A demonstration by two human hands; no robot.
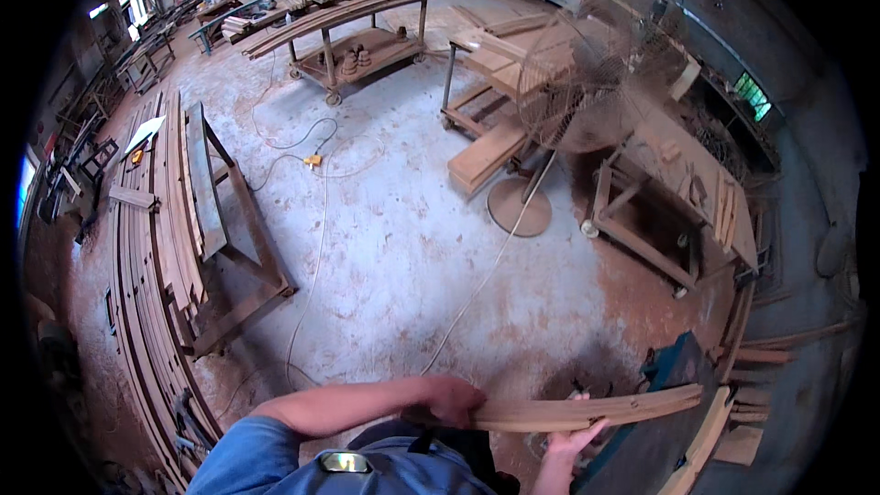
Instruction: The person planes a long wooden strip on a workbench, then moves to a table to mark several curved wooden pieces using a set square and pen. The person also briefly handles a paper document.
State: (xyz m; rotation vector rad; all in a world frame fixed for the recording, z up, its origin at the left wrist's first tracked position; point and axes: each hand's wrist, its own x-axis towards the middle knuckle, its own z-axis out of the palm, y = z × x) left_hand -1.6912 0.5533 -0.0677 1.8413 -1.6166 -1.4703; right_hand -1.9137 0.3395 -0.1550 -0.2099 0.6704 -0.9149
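A long, light-brown wooden board (536, 413) lies crosswise just in front of my body. My left hand (456, 401) is closed round its left end, back of the hand up. Farther right, my right hand (573, 437) grips it from beneath, with the thumb at the near edge and fingertips showing at the far edge. Lines run along the board's length; I cannot tell whether it is one piece or several stacked. Its right end reaches over a dark machine table with a blue-green edge (674, 362).
At left, long wooden strips (137, 284) rest beside a metal stand (238, 284). A large dusty fan (587, 82) stands ahead right, near wheeled tables of wood. A cable with a yellow socket box (313, 162) crosses the floor. Another wheeled table (332, 37) carries boards farther back.
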